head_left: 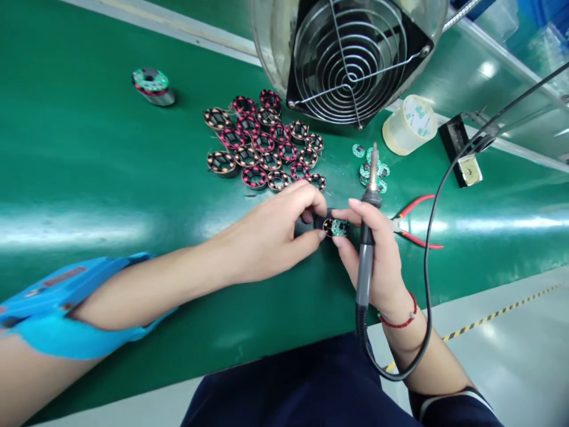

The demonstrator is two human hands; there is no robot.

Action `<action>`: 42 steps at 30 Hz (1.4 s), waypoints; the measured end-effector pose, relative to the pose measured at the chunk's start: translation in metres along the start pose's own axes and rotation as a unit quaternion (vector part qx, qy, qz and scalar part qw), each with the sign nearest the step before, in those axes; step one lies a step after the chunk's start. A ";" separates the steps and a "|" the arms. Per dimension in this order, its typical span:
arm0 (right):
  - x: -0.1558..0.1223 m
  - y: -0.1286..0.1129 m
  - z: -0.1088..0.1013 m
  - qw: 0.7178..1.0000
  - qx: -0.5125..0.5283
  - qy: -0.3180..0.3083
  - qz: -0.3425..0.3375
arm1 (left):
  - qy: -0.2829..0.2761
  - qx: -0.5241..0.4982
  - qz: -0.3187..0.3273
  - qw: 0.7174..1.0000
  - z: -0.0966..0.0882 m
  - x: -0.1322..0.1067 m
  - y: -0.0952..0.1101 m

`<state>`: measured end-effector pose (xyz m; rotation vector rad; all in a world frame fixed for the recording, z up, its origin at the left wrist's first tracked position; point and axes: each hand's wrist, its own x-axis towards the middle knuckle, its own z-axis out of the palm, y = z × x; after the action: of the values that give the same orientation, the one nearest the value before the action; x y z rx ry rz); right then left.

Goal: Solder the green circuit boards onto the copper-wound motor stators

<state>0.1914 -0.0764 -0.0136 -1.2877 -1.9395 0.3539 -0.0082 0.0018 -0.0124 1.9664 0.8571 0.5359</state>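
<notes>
My left hand (271,234) pinches a small round coil part with a green circuit board on it (335,226), just above the green belt (89,178). My right hand (377,255) also touches that part with its fingertips, and it holds a grey soldering iron (367,249) upright, tip pointing away from me. The iron's black cable (427,267) loops down past my right wrist.
A pile of several copper-wound coil rings (262,145) lies behind my hands. Small green boards (371,169), red-handled cutters (413,228), a tape roll (409,124), a wire-grilled fan (353,56) and a lone coil assembly (152,85) are also on the belt.
</notes>
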 end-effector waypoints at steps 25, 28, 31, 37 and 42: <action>-0.002 0.005 -0.009 0.996 0.030 0.065 -0.055 | -0.013 -0.282 -0.072 0.957 0.006 0.012 0.001; 0.000 0.003 -0.009 0.993 0.043 0.054 -0.091 | -0.056 -0.399 -0.145 0.904 0.004 0.009 0.003; -0.001 0.003 -0.007 0.991 0.062 0.055 -0.105 | -0.051 -0.441 -0.192 0.875 0.005 0.008 0.006; -0.001 0.002 0.001 0.991 0.045 0.060 -0.115 | -0.061 -0.455 -0.228 0.859 0.016 0.006 0.013; -0.002 0.003 0.003 0.994 -0.019 0.051 -0.098 | -0.051 -0.465 -0.185 0.864 0.021 0.000 0.015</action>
<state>0.1913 -0.0760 -0.0182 -1.1060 -1.9722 0.1501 0.0111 -0.0161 -0.0100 0.9063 0.6888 0.4801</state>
